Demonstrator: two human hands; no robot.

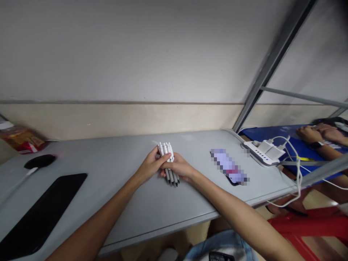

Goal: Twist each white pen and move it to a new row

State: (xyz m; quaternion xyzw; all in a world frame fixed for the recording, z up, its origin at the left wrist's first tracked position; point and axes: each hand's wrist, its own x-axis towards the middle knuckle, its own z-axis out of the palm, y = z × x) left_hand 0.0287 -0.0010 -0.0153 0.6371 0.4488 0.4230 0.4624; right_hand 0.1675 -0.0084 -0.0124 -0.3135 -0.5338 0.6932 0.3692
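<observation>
Between the person's two hands, in the head view, sits a bundle of pens (170, 176), with the left hand (151, 161) and right hand (181, 167) both curled closely around it over the table (114, 156). Well left of them is a white-capped bottle (21, 139), its contents blurred; nearer lies a black mat (46, 214). Rightward lie a phone (227, 164) and, beyond it, a power strip (258, 154) holding white adapters (274, 153).
</observation>
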